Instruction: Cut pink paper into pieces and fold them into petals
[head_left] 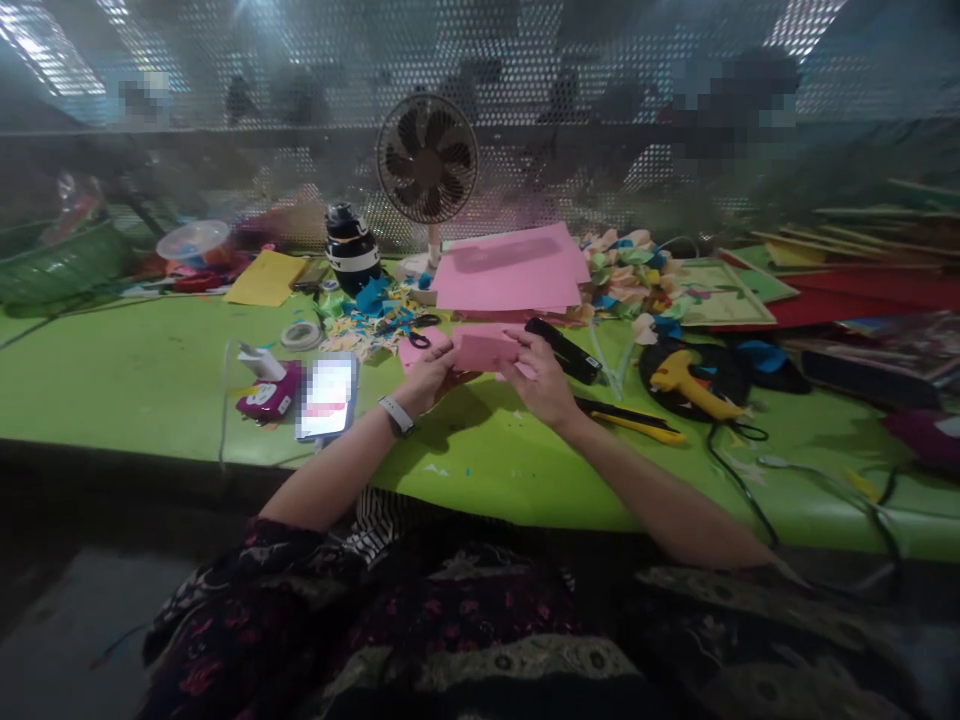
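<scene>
On the lime-green smooth-topped table point(150, 370), a wide green plastic basket point(64, 265) has contents too blurred to name, as does a round translucent plastic tub point(193, 240). The person's left hand point(431, 376) and right hand point(540, 378) pinch opposite ends of a small pink paper rectangle point(484, 347), its long axis running left-right between them.

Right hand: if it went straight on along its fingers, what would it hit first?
The small pink paper, already at the right hand's fingertips. Past that, probably the large pink sheets, though height above the table is unclear from this one view.
</scene>
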